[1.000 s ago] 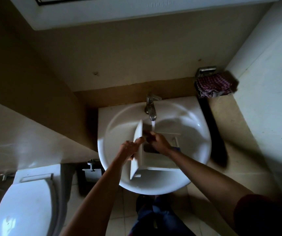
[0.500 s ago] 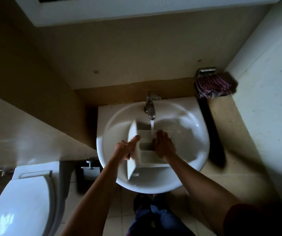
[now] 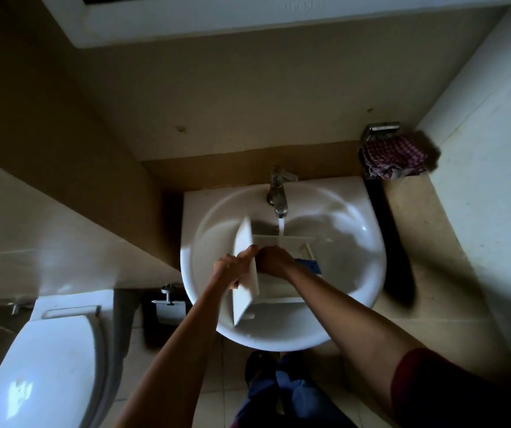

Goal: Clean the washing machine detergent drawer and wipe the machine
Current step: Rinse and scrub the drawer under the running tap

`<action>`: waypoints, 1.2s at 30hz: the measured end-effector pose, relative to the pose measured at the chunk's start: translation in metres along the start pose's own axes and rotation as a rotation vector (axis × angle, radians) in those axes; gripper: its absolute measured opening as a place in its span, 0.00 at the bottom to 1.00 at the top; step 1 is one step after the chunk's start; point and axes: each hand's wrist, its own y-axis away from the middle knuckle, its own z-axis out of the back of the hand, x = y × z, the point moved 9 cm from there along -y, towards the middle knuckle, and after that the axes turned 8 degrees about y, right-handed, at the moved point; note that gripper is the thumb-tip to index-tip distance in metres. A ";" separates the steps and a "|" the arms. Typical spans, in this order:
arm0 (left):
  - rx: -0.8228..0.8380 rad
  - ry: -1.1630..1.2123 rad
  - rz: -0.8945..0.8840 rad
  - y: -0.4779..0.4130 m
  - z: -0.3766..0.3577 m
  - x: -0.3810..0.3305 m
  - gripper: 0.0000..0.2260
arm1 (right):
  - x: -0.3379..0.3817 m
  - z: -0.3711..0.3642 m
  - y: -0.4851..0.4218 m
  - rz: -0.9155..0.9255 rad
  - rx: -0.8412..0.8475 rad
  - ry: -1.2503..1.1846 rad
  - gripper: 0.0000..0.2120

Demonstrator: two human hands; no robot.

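Observation:
A white detergent drawer lies in the white sink, its front panel standing up on the left. My left hand grips that front panel with the thumb over its top edge. My right hand is curled inside the drawer's compartments, just right of the panel; what its fingers touch is hidden. A blue part of the drawer shows beside the right wrist. Water runs from the chrome tap into the drawer's far end.
A checked cloth hangs from a metal holder on the wall at the right. A toilet stands at the lower left, with a paper holder between it and the sink. My legs are below the basin.
My right hand has drawn back from the drawer's middle towards the front panel and curled. The left thumb now hooks over the panel's top. Water keeps running.

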 end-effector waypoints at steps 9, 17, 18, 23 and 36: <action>0.030 0.031 -0.046 -0.006 -0.009 0.003 0.29 | -0.107 -0.001 0.023 -0.407 -0.034 -0.188 0.23; 0.066 0.025 -0.087 -0.008 -0.015 -0.001 0.34 | -0.032 0.007 0.004 -0.079 0.014 -0.250 0.14; 0.071 0.033 -0.089 -0.008 -0.016 -0.001 0.35 | -0.038 0.007 0.003 -0.064 -0.007 -0.344 0.13; 0.060 0.015 -0.070 -0.006 -0.016 -0.001 0.33 | -0.083 0.016 0.008 -0.352 -0.255 -1.443 0.09; 0.088 0.020 -0.072 -0.008 -0.019 0.001 0.34 | -0.038 0.024 0.013 -0.064 -0.213 -0.398 0.12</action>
